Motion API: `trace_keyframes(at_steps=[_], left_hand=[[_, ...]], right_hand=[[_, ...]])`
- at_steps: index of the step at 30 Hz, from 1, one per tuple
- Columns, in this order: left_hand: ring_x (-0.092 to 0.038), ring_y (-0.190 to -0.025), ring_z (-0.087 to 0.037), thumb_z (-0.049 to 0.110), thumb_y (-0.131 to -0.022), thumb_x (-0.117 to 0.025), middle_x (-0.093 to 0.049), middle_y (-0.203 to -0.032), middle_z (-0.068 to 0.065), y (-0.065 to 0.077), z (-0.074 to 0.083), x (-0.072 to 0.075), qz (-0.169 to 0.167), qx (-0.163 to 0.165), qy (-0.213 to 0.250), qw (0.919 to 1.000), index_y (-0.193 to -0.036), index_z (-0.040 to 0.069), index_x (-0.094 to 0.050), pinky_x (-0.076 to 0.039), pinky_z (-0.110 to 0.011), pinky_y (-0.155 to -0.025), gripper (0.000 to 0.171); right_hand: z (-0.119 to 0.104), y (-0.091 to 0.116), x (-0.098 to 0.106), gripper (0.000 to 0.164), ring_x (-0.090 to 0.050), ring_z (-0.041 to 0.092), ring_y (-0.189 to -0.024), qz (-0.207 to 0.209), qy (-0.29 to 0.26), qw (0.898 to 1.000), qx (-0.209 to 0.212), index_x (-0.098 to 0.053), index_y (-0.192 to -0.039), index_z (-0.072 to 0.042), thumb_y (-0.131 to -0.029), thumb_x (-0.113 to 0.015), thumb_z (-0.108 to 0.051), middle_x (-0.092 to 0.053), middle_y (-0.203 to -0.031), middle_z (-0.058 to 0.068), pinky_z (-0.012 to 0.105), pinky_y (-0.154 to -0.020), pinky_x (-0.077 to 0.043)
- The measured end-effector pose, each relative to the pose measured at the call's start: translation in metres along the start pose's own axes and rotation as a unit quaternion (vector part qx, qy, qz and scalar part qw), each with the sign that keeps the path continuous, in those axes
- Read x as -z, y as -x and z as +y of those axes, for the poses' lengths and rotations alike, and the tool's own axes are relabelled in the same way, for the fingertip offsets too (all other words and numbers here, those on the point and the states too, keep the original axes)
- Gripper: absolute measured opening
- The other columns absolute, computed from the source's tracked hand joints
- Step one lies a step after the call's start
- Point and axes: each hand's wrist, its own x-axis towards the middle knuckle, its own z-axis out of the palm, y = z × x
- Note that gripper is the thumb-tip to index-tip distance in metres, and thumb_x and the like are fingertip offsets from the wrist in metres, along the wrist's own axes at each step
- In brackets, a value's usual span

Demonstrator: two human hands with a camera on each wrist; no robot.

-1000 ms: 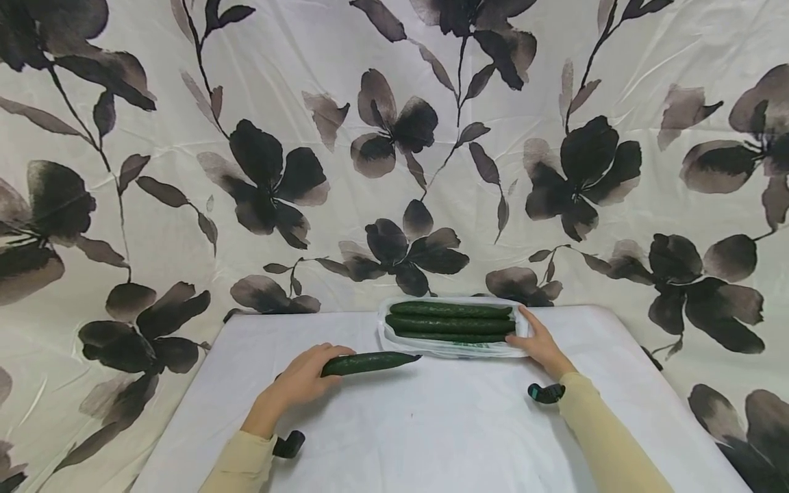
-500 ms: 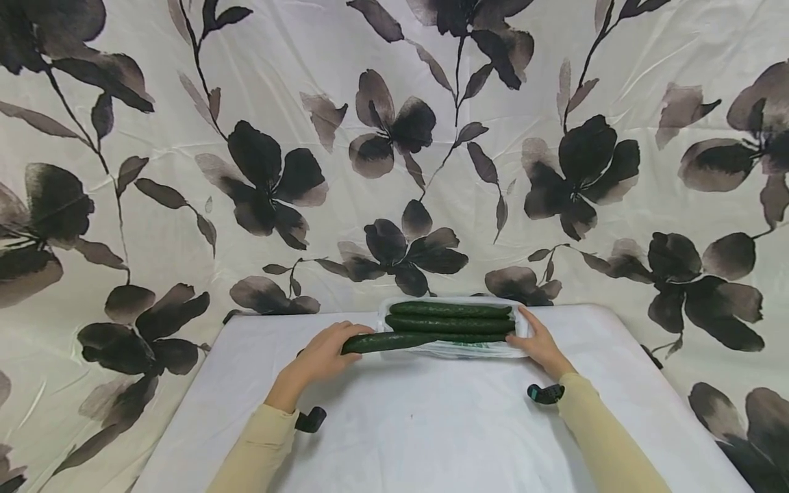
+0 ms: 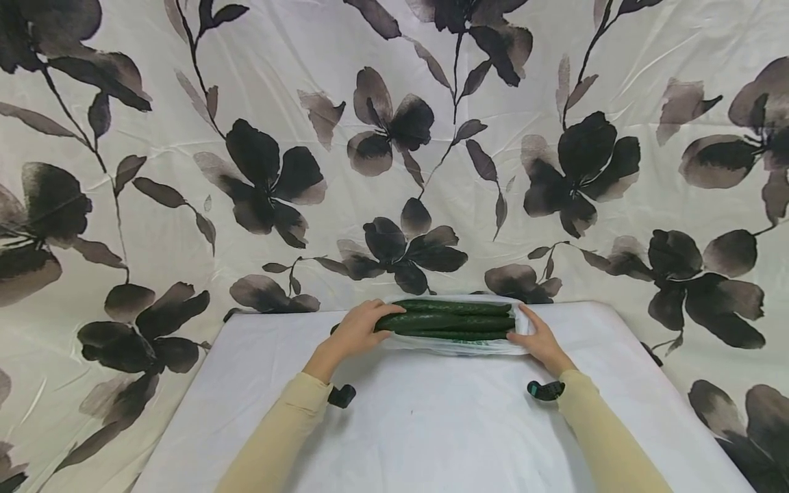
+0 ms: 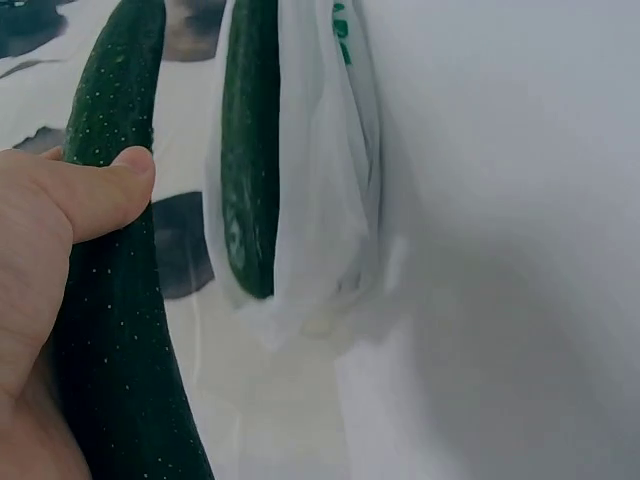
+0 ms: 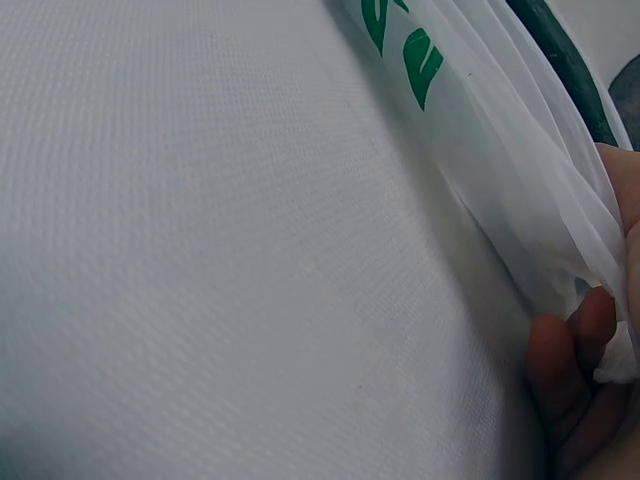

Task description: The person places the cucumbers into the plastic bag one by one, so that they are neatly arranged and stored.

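Note:
A dark green cucumber [image 4: 125, 330] is gripped near its left end by my left hand [image 3: 354, 333], the thumb lying across it in the left wrist view. It is held over the open white plastic bag [image 3: 462, 348], which lies lengthwise at the back of the table. Several other cucumbers [image 3: 456, 306] lie side by side in the bag, partly covered by the held one. At the bag's right end, my right hand [image 3: 544, 346] holds the plastic edge. The right wrist view shows curled fingers [image 5: 560, 370] at the bunched plastic, beside green print.
A white cloth covers the table [image 3: 419, 424], whose back edge runs just behind the bag. Behind it hangs a pale curtain [image 3: 394, 185] with dark flowers. Black wrist cameras [image 3: 342, 396] are strapped under both sleeves.
My left hand has carried the cucumber right and away from me, from in front of the bag to over its contents. The right hand and bag have stayed in place.

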Motion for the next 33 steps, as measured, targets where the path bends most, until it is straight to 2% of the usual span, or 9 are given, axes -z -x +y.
trace_keyframes(at_steps=[5, 15, 19, 25, 33], left_hand=[[-0.056, -0.105, -0.022, 0.018, -0.088, -0.074, -0.059, -0.117, -0.002, -0.018, 0.003, -0.009, 0.005, -0.004, 0.002, 1.0000, -0.136, 0.028, -0.055, -0.046, -0.044, -0.089, 0.052], [-0.053, -0.115, -0.024, 0.018, -0.089, -0.073, -0.057, -0.128, -0.003, -0.044, 0.011, -0.027, 0.000, 0.004, 0.031, 0.9995, -0.137, 0.026, -0.055, -0.041, -0.045, -0.098, 0.052], [-0.055, -0.110, -0.024, 0.018, -0.089, -0.074, -0.058, -0.123, -0.002, -0.053, 0.013, -0.032, -0.008, 0.008, 0.023, 0.9997, -0.137, 0.027, -0.056, -0.043, -0.045, -0.095, 0.052], [-0.058, -0.100, -0.025, 0.021, -0.086, -0.076, -0.059, -0.118, -0.001, -0.063, 0.019, -0.043, -0.012, 0.001, -0.020, 0.9997, -0.134, 0.030, -0.059, -0.044, -0.046, -0.087, 0.051], [-0.053, -0.102, -0.022, 0.026, -0.089, -0.073, -0.058, -0.120, 0.004, -0.082, 0.028, -0.051, -0.008, 0.020, -0.030, 0.9993, -0.135, 0.033, -0.057, -0.041, -0.044, -0.087, 0.049]], right_hand=[[0.000, -0.001, -0.001, 0.092, -0.013, 0.045, -0.142, 0.000, -0.004, 1.000, 0.003, -0.021, -0.157, -0.021, -0.084, -0.077, -0.027, -0.014, -0.159, 0.019, 0.064, -0.109, -0.013], [0.001, 0.001, 0.001, 0.090, -0.011, 0.045, -0.143, 0.003, -0.001, 1.000, -0.009, -0.022, -0.156, -0.020, -0.084, -0.075, -0.025, -0.015, -0.159, 0.020, 0.064, -0.109, -0.012], [0.003, 0.001, 0.001, 0.092, -0.010, 0.043, -0.143, 0.006, -0.001, 1.000, -0.010, -0.021, -0.157, -0.020, -0.083, -0.076, -0.026, -0.015, -0.159, 0.019, 0.064, -0.110, -0.011], [0.011, 0.006, -0.003, 0.092, -0.011, 0.043, -0.143, 0.012, -0.007, 1.000, -0.006, -0.022, -0.156, -0.019, -0.084, -0.077, -0.024, -0.015, -0.159, 0.019, 0.062, -0.111, -0.011], [0.012, 0.006, 0.000, 0.091, -0.010, 0.040, -0.144, 0.016, -0.009, 1.000, 0.005, -0.023, -0.156, -0.021, -0.083, -0.078, -0.026, -0.016, -0.159, 0.015, 0.061, -0.111, -0.010]])
